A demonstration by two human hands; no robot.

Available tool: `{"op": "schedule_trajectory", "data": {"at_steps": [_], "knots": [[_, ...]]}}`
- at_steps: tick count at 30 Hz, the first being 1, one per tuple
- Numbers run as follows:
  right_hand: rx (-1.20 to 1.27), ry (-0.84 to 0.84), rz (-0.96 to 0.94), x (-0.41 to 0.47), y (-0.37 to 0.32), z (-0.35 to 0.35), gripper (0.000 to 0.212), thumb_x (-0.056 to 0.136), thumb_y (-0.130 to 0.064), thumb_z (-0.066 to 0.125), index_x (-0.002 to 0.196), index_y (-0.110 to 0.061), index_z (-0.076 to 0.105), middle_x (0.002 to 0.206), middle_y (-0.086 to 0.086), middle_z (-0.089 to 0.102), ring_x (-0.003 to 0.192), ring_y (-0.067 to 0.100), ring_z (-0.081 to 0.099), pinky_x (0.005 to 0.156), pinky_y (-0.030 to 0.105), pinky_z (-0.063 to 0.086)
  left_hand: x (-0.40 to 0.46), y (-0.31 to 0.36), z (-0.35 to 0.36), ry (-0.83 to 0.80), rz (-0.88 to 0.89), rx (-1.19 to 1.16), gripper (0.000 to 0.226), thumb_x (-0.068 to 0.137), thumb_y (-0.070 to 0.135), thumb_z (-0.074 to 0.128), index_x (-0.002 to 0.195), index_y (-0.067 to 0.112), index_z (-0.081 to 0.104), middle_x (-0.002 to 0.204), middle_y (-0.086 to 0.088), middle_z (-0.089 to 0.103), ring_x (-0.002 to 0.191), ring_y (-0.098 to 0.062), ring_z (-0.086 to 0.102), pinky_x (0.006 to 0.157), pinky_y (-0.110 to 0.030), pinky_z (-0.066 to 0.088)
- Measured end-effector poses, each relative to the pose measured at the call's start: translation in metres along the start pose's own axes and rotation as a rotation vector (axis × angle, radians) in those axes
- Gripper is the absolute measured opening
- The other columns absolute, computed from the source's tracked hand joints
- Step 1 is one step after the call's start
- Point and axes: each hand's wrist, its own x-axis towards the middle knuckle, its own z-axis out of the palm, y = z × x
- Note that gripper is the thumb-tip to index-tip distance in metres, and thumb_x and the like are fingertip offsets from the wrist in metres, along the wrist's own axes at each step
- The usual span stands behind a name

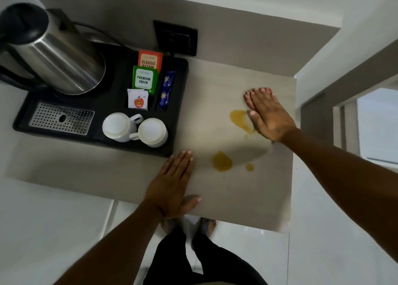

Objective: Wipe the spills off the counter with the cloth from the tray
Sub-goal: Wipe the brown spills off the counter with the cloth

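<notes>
Spills (pixel 242 121) of amber liquid mark the counter (pixel 215 198): 1 long puddle toward the right edge, 1 rounder pool (pixel 222 161) nearer the front edge, and 1 small drop (pixel 249 167) beside that. No cloth is visible anywhere; the black tray (pixel 172 116) at the counter's left end shows a kettle (pixel 53 52), 2 upturned cups (pixel 116 126), sachets (pixel 144 80) and a drip grate (pixel 61 119), so I cannot tell where the cloth lies. The step in hand looks like fetching it, and that is best done by searching the tray before touching any liquid, then wiping each puddle inward from its rim so nothing is pushed off the edges. The left hand (pixel 170 183) lies flat, palm down, near the front edge just beside the tray's corner, fingers straight and together, holding nothing. The right hand (pixel 269 116) lies flat by the right edge, fingers extended and close, empty, its thumb side touching the long puddle.
</notes>
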Motion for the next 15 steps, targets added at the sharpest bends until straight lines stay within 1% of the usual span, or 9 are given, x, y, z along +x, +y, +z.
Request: {"op": "schedule_trajectory", "data": {"at_steps": [2,4,7,9,12,13,15], "knots": [[-0.015,0.015,0.029,0.019,0.003,-0.002,0.068,0.103,-0.047,0.021,0.160,-0.009,0.020,0.167,0.017,0.019,0.156,0.034,0.011,0.127,0.045,0.002,-0.001,0.001,0.000,0.003,0.001,-0.001,0.105,0.092,0.071,0.045,0.161,-0.002,0.014,0.171,-0.022,0.011,0.160,-0.033,0.004,0.128,-0.051,0.008],[-0.036,0.034,0.048,0.049,-0.004,-0.003,0.070,0.103,-0.049,0.020,0.159,-0.008,0.023,0.165,0.019,0.023,0.154,0.037,0.015,0.127,0.050,0.005,0.000,0.001,-0.002,-0.018,-0.001,-0.003,0.106,0.092,0.072,0.043,0.161,-0.002,0.010,0.172,-0.021,0.008,0.160,-0.032,0.000,0.128,-0.050,0.006],[-0.024,0.050,0.047,0.088,-0.031,0.000,0.070,0.103,-0.049,0.022,0.157,-0.006,0.027,0.163,0.021,0.028,0.152,0.040,0.018,0.127,0.051,0.006,0.001,0.001,-0.005,-0.026,-0.015,-0.014,0.108,0.092,0.072,0.044,0.162,-0.001,0.006,0.172,-0.020,0.006,0.160,-0.031,-0.003,0.128,-0.051,0.008],[-0.020,0.012,-0.029,0.084,-0.049,0.003,0.068,0.104,-0.048,0.024,0.159,-0.006,0.023,0.165,0.020,0.023,0.155,0.038,0.013,0.127,0.050,0.002,-0.001,0.003,-0.006,-0.032,-0.015,-0.031,0.108,0.092,0.072,0.046,0.162,0.000,0.006,0.172,-0.019,0.005,0.160,-0.031,-0.003,0.129,-0.052,0.010],[-0.124,-0.029,-0.284,0.035,-0.042,0.015,0.071,0.104,-0.050,0.028,0.159,-0.007,0.021,0.167,0.018,0.018,0.156,0.035,0.009,0.127,0.051,0.007,0.000,0.002,-0.004,-0.025,-0.019,-0.040,0.108,0.090,0.072,0.047,0.162,0.000,0.009,0.172,-0.020,0.008,0.160,-0.031,0.000,0.128,-0.054,0.015],[-0.140,-0.049,-0.327,0.023,-0.032,0.013,0.072,0.103,-0.052,0.030,0.160,-0.008,0.021,0.167,0.015,0.016,0.156,0.032,0.007,0.127,0.050,0.006,0.000,0.001,-0.003,-0.020,-0.018,-0.036,0.108,0.090,0.072,0.048,0.162,0.000,0.010,0.172,-0.020,0.009,0.160,-0.032,0.001,0.127,-0.054,0.015],[-0.144,-0.097,-0.330,0.024,-0.014,0.006,0.073,0.102,-0.054,0.029,0.161,-0.011,0.018,0.168,0.012,0.013,0.157,0.030,0.005,0.128,0.047,0.005,0.000,0.001,-0.002,-0.008,-0.010,-0.028,0.107,0.090,0.072,0.048,0.161,-0.001,0.013,0.171,-0.021,0.011,0.160,-0.032,0.002,0.127,-0.053,0.013]]}}
